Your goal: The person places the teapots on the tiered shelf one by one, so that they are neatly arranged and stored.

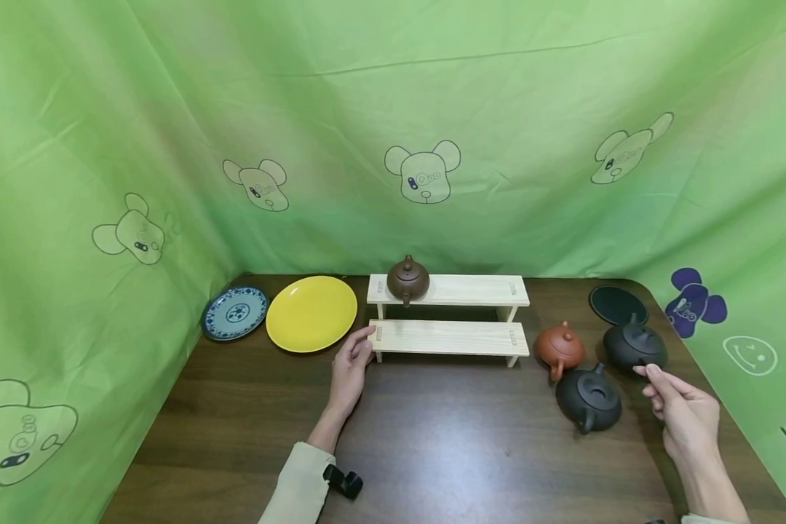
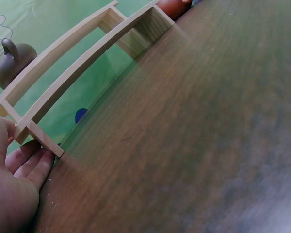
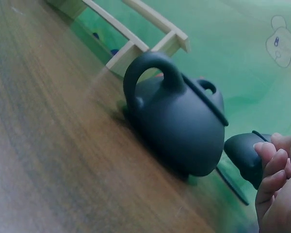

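Watching through the head camera, I see the right hand (image 1: 688, 415) grasping a black teapot (image 1: 637, 349) at the far right of the dark brown table (image 1: 432, 444): thumb and forefinger pinch its handle, the other fingers curled below. The pot is squat and round-bellied, a matte charcoal black, with a small raised knob on its low lid and a short spout pointing away from the person. From my feeds I cannot tell whether its base touches the tabletop.

Just beyond it lies a dark round plate (image 1: 613, 303); nearer the person sits another squat pot of the same black, the front teapot (image 1: 587, 400), whose thick looped handle fills much of my right wrist view. A reddish clay teapot (image 1: 559, 348) stands close to both, by the right end of the wooden stand (image 1: 452, 338).

That stand is pale, grained and unpainted, with two long boards on short legs, the rear one higher. A glossy brown teapot (image 1: 409, 282) sits on the upper board toward the left. I have the left hand (image 1: 349, 372) at the lower board's left end, fingers relaxed and slightly bent, touching the wood without wrapping it. Left of it are a yellow plate (image 1: 311, 314) and a blue-and-white plate (image 1: 236, 313).
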`<move>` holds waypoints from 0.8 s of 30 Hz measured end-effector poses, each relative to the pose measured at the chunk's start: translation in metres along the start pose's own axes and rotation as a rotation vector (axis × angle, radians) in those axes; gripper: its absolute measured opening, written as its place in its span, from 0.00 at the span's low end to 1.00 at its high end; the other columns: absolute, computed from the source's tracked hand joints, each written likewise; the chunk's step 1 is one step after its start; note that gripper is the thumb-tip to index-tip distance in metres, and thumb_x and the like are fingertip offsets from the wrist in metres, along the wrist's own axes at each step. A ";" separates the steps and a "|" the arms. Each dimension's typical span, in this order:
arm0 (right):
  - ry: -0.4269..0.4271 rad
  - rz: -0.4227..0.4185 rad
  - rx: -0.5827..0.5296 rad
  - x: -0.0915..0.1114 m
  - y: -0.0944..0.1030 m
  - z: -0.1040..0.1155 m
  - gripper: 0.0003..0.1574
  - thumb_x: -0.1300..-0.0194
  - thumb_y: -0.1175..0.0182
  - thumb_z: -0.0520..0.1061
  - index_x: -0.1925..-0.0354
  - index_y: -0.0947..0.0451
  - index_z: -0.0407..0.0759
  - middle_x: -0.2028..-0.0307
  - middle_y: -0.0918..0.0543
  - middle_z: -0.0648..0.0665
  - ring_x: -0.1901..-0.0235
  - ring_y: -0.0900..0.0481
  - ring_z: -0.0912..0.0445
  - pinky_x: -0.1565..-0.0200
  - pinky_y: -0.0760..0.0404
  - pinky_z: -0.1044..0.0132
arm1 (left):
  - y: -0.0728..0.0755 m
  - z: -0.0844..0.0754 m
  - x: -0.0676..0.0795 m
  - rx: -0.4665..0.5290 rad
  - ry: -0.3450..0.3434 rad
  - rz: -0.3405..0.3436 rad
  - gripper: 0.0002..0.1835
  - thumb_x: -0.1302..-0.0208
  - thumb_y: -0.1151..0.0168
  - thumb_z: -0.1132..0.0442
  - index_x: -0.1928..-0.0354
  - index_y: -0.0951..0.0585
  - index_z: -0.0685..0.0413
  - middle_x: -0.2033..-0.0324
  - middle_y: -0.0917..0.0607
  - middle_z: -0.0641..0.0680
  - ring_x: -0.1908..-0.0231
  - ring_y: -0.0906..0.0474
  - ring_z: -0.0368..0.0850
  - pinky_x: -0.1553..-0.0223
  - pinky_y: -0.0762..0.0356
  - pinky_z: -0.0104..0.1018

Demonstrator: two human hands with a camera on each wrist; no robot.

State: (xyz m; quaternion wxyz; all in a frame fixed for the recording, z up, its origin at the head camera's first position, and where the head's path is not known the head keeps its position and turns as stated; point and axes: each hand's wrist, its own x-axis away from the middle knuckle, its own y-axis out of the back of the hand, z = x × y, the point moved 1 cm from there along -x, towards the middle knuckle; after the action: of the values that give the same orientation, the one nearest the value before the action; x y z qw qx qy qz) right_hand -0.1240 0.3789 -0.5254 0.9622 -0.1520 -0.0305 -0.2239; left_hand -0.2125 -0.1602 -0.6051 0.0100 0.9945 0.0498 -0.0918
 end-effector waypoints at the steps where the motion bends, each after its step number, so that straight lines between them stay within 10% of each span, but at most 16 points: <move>1: 0.003 -0.001 -0.005 0.000 -0.001 0.001 0.16 0.20 0.33 0.36 0.63 0.03 0.48 0.79 0.12 0.53 0.83 0.24 0.67 0.83 0.29 0.77 | 0.000 0.000 0.000 0.001 0.002 -0.002 0.16 0.14 0.38 0.58 0.33 0.14 0.44 0.52 0.08 0.55 0.45 0.14 0.42 0.40 0.13 0.37; 24: 0.026 -0.019 -0.194 0.009 -0.013 0.030 0.15 0.21 0.35 0.31 0.60 0.04 0.39 0.73 0.07 0.48 0.84 0.22 0.64 0.85 0.30 0.75 | 0.000 -0.003 0.000 0.003 0.086 0.003 0.15 0.14 0.39 0.60 0.34 0.14 0.39 0.45 0.08 0.54 0.39 0.15 0.47 0.36 0.15 0.38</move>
State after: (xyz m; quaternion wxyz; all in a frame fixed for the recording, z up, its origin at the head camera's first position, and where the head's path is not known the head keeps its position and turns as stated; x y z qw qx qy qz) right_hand -0.1214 0.3735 -0.4916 0.9411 -0.2413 0.0024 -0.2368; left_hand -0.2117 -0.1602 -0.6022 0.0066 0.9976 0.0485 -0.0490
